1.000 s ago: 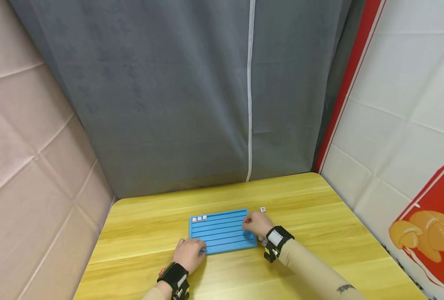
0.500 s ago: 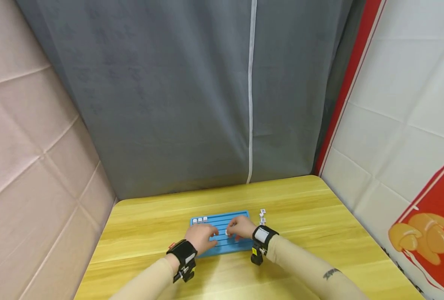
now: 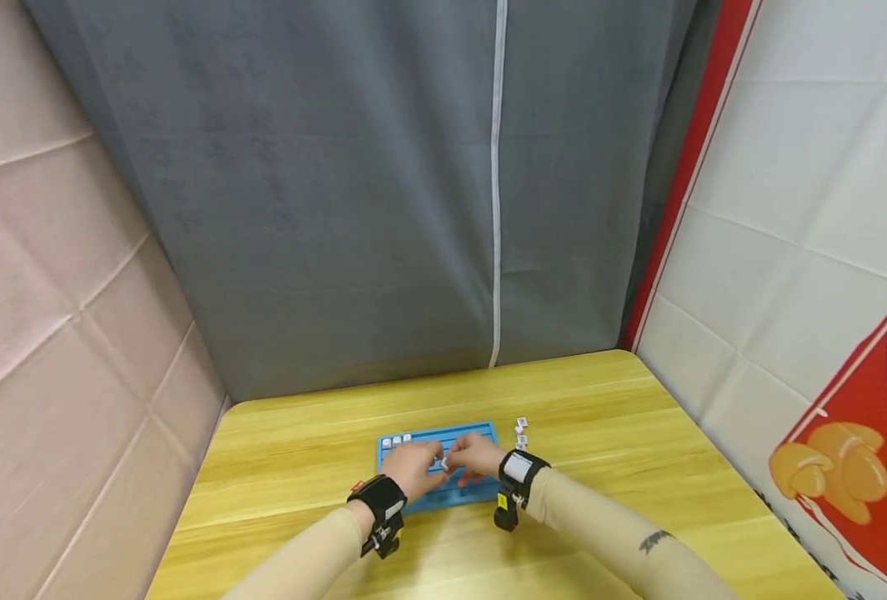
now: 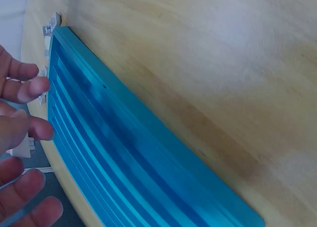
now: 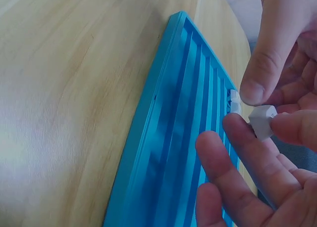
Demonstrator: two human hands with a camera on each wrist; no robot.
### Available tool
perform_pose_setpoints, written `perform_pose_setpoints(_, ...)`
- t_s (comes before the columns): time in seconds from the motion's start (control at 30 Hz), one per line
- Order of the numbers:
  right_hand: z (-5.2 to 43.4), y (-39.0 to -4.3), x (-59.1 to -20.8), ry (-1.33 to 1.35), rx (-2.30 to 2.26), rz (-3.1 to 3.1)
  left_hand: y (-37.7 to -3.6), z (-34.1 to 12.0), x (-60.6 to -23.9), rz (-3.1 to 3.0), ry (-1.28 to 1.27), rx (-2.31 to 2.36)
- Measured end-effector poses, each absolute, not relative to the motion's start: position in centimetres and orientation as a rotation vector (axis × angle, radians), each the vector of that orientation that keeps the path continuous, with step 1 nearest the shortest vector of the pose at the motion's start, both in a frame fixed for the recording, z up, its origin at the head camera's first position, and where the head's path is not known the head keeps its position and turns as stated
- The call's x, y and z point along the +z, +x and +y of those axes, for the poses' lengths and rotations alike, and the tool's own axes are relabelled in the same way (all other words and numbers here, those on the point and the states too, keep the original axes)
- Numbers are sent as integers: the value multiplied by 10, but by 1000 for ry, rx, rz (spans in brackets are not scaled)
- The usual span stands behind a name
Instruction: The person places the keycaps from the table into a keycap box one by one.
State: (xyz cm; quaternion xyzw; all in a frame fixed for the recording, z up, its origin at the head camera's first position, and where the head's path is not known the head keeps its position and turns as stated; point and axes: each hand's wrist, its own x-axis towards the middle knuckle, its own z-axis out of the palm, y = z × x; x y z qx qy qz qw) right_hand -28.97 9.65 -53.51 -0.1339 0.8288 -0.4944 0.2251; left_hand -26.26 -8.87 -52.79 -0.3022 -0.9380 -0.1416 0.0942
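A white keycap [image 5: 262, 121] is pinched between the thumb and a finger of my right hand [image 3: 477, 454], over the middle of the blue ridged tray [image 3: 451, 497]. My left hand [image 3: 411, 467] reaches in from the left with its fingers loosely bent. In the right wrist view its thumb tip is right beside the keycap, and its other fingers are partly hidden behind. Several white keycaps [image 3: 397, 441] sit in the tray's far left corner, in the top row. Both hands cover part of the tray in the head view.
Several loose white keycaps [image 3: 521, 433] lie on the wooden table [image 3: 578, 417] just past the tray's right end. A grey curtain [image 3: 338, 250] hangs along the far edge, with pale panels [image 3: 76, 375] at the left.
My right hand has brought the keycap leftward from the tray's right end to its middle. My left hand has left the near left edge and come rightward, up to the right fingers.
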Motion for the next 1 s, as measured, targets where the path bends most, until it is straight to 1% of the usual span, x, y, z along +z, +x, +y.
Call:
perform_pose_setpoints(0.33, 97, -284, -531, -306, -1409, 2222, -268, -85, -529, -2783, -890, -402)
perform_pose_setpoints(0.5, 100, -282, -530, -318, -1422, 2244, -269, -86, -530, -2789, -867, -392)
perform_pose_setpoints(0.6, 107, -282, -531, -357, -1387, 2300, -276, -91, -532, -2787, -811, -385)
perform_pose_setpoints(0.83, 137, -270, -534, -599, -1037, 2695, -300, -109, -546, -2738, -687, -352)
perform_pose_setpoints(1.0, 159, -262, -538, -589, -893, 2775, -312, -117, -548, -2784, -663, -308)
